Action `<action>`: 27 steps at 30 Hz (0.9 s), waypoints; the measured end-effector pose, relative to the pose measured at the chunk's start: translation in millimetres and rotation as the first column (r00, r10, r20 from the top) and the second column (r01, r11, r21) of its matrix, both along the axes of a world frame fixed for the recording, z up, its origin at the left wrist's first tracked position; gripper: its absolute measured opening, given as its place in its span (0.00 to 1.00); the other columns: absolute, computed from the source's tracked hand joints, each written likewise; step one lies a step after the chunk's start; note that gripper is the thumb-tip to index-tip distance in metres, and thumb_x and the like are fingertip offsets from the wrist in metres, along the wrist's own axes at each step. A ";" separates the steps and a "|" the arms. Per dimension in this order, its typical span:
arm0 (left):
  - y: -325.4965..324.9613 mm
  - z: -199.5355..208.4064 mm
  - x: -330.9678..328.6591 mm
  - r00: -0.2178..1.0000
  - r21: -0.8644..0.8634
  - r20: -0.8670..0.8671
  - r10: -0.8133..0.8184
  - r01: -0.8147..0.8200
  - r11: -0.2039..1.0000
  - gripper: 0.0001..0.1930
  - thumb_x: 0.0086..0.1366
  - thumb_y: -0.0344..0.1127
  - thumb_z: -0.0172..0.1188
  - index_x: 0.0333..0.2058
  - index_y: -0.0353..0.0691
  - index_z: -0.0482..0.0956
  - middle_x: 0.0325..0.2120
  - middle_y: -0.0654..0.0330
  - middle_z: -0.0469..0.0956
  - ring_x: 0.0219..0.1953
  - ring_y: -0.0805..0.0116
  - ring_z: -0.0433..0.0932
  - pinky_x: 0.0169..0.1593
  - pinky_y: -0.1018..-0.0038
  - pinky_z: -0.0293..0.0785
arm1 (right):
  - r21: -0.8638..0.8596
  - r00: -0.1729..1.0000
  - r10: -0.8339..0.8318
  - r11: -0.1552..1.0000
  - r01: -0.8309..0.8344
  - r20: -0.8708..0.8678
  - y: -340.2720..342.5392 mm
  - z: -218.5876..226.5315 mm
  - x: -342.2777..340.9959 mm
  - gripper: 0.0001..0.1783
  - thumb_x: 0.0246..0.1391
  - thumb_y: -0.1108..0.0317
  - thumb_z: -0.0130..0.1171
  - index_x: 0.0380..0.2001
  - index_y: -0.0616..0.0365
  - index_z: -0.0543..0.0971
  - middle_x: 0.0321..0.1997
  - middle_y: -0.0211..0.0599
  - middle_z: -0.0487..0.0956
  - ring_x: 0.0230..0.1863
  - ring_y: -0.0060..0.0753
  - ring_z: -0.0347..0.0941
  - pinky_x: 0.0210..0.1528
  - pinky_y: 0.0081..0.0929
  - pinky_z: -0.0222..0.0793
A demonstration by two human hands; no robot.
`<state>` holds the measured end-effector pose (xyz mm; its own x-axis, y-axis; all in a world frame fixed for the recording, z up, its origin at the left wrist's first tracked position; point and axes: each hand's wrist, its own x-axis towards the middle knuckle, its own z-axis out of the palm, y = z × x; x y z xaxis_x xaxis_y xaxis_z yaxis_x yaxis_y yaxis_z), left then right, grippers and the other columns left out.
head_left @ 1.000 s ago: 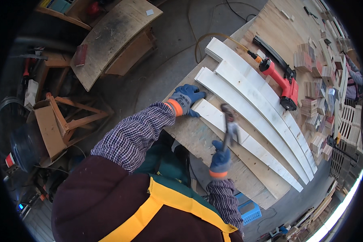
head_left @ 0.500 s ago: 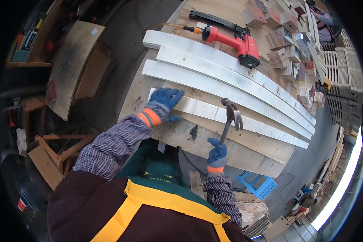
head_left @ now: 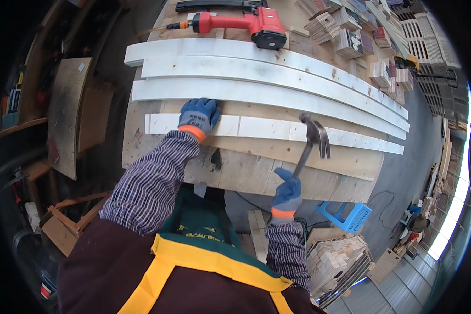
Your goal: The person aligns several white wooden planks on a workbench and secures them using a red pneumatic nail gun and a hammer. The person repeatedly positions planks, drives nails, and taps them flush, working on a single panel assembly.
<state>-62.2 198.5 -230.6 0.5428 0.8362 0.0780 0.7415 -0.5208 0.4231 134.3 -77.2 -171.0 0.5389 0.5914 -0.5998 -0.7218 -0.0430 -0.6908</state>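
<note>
My left hand point(head_left: 199, 116), in a blue glove with an orange cuff, lies flat and open on the short white board point(head_left: 269, 130), pressing it near its left end. This board rests on the wooden workbench point(head_left: 246, 170) and is the nearest to me of the white boards. Its near edge runs parallel to the bench's near edge, with a wide band of bare bench top between them.

My right hand point(head_left: 287, 193), gloved the same way, is closed around the lower end of the claw hammer point(head_left: 310, 145) handle. The hand sits just over the bench's near edge. The hammer head is raised above the short white board, to the right of the board's middle, claw pointing down and right. I cannot tell whether the head touches the board.

Beyond the short white board, three long white boards point(head_left: 256, 78) lie side by side, each bowed by the lens. A narrow strip of bare bench separates the nearest of them from the short white board. Past them, at the bench's far edge, lies a red nail gun point(head_left: 246, 23).

Off the bench's right corner, below its near edge, stands a blue plastic stool point(head_left: 345, 215).
</note>
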 end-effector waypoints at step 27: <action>20.0 -22.7 -84.7 0.997 0.115 0.075 -0.001 -0.007 0.993 0.12 0.56 0.37 0.61 0.40 0.48 0.81 0.35 0.60 0.78 0.41 0.57 0.77 0.47 0.60 0.73 | -0.478 0.220 0.697 0.653 -0.587 0.683 52.1 24.2 -47.9 0.17 0.68 0.61 0.45 0.47 0.64 0.76 0.36 0.33 0.81 0.24 0.13 0.64 0.24 0.15 0.58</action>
<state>-146.8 218.6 -253.3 0.5293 0.8211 0.2138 0.7117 -0.5668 0.4149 86.4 -25.1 -146.9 0.2384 0.9394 -0.2463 0.4044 -0.3266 -0.8543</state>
